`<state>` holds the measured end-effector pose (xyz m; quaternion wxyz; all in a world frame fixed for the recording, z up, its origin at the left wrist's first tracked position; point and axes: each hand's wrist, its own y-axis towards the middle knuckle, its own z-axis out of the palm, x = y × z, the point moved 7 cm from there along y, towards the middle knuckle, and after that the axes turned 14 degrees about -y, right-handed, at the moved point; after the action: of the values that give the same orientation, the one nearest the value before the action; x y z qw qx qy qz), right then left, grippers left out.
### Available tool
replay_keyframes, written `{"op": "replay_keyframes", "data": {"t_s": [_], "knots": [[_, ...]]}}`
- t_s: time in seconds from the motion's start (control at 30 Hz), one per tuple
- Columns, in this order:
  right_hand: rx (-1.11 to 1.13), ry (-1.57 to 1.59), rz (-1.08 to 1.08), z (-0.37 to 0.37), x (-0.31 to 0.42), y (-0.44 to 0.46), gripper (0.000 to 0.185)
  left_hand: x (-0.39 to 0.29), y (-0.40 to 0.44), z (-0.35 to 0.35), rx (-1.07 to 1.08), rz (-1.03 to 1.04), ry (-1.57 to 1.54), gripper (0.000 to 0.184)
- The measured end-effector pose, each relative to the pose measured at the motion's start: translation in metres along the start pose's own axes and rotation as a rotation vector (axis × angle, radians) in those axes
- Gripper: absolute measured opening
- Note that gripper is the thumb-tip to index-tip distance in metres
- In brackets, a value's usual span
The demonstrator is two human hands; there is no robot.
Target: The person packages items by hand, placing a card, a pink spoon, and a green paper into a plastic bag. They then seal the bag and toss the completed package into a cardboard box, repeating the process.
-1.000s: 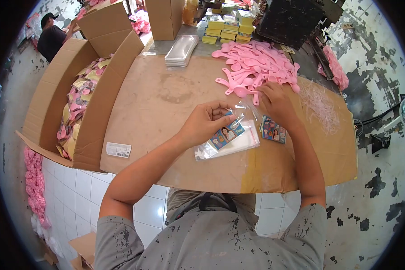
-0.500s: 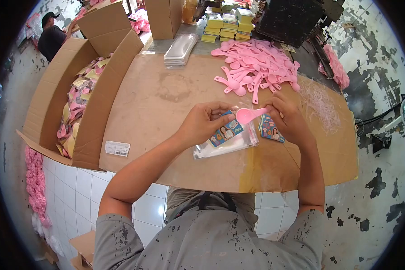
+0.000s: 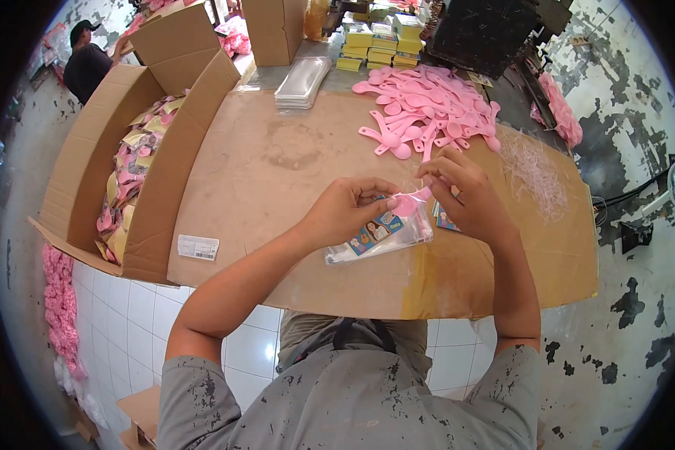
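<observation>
My left hand [image 3: 356, 210] pinches the edge of a clear plastic bag that has a blue printed card [image 3: 376, 231] in it. The bowl of a pink spoon [image 3: 406, 205] lies at the bag's mouth, beside the card. My right hand [image 3: 465, 191] grips the spoon's handle end. Under the card, more clear bags [image 3: 345, 253] lie on the cardboard sheet. Partly hidden by my right hand, a small stack of blue cards [image 3: 444, 219] rests at the right. Beyond my hands is a heap of pink spoons [image 3: 435, 105].
An open carton [image 3: 157, 187] of filled packets stands at the left. Stacked clear bags [image 3: 302, 82] and yellow card stacks [image 3: 379, 46] lie at the back. Plastic strips [image 3: 536, 176] are at the right. A person [image 3: 88, 64] is at the far left.
My right hand has taken a pink spoon from the heap and brought it left, to the bag in my left hand. The spoon's bowl now sits at the bag's mouth.
</observation>
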<state>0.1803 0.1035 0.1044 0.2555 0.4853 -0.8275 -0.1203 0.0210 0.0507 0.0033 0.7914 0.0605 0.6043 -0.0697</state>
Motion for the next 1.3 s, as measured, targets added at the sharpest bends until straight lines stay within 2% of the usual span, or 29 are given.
{"op": "replay_keyframes", "data": {"t_s": [0.07,0.17,0.27,0.47,0.57,0.87,0.97,1.17,1.3], "knots": [[0.019,0.091,-0.003,0.003,-0.002,-0.001,0.013,0.008,0.003,-0.004,-0.010,0.005,-0.078,0.031],[0.092,0.027,0.025,-0.003,-0.005,-0.004,0.015,0.004,0.003,-0.003,-0.003,0.005,-0.024,0.035],[0.033,0.115,0.139,-0.014,-0.019,-0.007,0.016,0.004,0.005,-0.002,0.000,0.077,-0.100,0.038],[-0.058,0.237,0.286,-0.010,-0.036,-0.015,0.012,0.007,0.006,-0.005,0.005,-0.042,-0.036,0.041],[-0.091,0.301,0.342,-0.009,-0.045,-0.017,0.011,0.008,0.006,-0.007,0.009,-0.007,-0.019,0.042],[-0.028,0.407,0.369,0.003,-0.049,-0.016,0.010,0.005,0.004,-0.002,-0.002,-0.026,-0.029,0.040],[0.046,0.229,0.218,0.005,-0.041,-0.014,0.010,0.007,0.006,-0.004,-0.007,0.028,-0.024,0.037],[0.134,0.218,0.242,0.015,-0.036,-0.013,0.014,0.009,0.003,0.001,0.024,-0.015,0.011,0.033],[0.152,0.415,0.196,0.026,-0.018,-0.009,0.036,0.016,0.004,0.001,0.041,-0.004,-0.042,0.032]]}}
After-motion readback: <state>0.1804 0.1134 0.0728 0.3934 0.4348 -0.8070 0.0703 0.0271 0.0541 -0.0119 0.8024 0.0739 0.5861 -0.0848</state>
